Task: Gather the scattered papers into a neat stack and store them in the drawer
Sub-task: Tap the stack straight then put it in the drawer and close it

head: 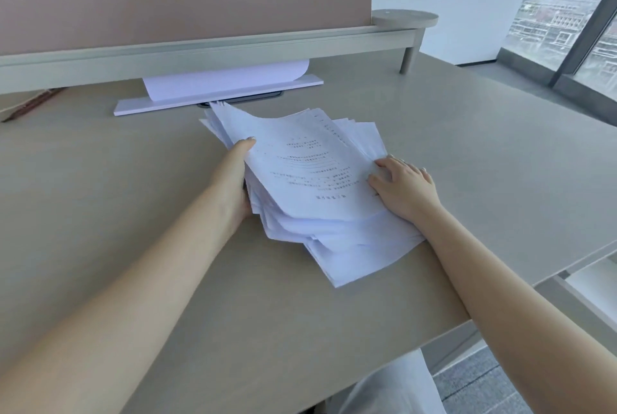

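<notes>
Two hands flank papers (310,186): left hand (235,180) grips edge, right hand (404,188) flat, fingers spread.

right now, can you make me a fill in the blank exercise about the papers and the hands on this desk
1. The left hand grips the pile of papers with its ____ on top of the sheets.
2. The right hand rests ____ on the pile's right side.
3. The sheets are fanned out, so the pile is not yet ____.
4. One curled sheet lies under the ____ at the back of the desk.

Missing words: thumb; flat; neat; shelf

Left hand (238,176) apparently cupped, fingers hidden; right hand (405,188) flat.
</notes>
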The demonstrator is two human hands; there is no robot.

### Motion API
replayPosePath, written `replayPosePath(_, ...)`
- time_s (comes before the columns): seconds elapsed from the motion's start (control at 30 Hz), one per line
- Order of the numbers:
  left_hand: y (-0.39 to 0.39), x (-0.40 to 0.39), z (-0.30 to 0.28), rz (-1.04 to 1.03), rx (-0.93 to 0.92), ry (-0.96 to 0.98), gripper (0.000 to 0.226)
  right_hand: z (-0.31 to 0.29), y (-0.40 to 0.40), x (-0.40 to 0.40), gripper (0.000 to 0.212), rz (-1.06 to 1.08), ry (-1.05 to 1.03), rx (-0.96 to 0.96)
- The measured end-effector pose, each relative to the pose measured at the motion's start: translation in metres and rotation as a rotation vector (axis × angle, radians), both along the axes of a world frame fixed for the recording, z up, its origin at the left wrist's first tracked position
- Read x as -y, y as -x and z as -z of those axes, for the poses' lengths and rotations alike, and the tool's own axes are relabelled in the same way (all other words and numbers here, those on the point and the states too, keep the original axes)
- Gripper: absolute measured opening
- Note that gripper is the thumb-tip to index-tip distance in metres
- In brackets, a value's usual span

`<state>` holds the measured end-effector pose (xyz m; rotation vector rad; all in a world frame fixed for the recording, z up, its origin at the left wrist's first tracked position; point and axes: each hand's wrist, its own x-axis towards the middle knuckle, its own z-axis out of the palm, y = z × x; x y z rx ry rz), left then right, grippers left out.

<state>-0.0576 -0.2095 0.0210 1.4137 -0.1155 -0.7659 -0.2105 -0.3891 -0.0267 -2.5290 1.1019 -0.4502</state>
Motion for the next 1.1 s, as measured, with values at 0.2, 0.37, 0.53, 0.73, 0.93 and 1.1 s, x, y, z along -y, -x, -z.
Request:
replayPosePath(0.2,-0.009,0.005,0.005,0.140,0.031,-0.106,0.020,0.001,0.000,0.003,0.042,-0.004,-0.021,0.004)
replayPosePath(0.37,-0.027,-0.006,0.006,0.195,0.138,-0.020,0.018,-0.008,-0.002,0.011,0.055,0.025,-0.343,0.131)
replayPosePath(0.53,-0.041,-0.013,-0.024,0.220,0.330,0.116,0.020,-0.061,-0.011,0.030,0.071,-0.117,-0.951,0.530)
replayPosePath(0.73,-0.047,0.000,-0.099,0.132,0.706,0.274,0.023,-0.160,-0.037,0.012,0.035,-0.319,-0.865,1.056)
replayPosePath(0.93,-0.065,0.005,-0.122,0.136,0.653,0.372,0.026,-0.190,-0.038,0.012,0.031,-0.322,-0.723,1.090)
replayPosePath(1.1,-0.063,0.007,-0.081,0.074,0.589,0.347,0.019,-0.145,-0.047,0.007,0.029,-0.310,-0.778,0.857)
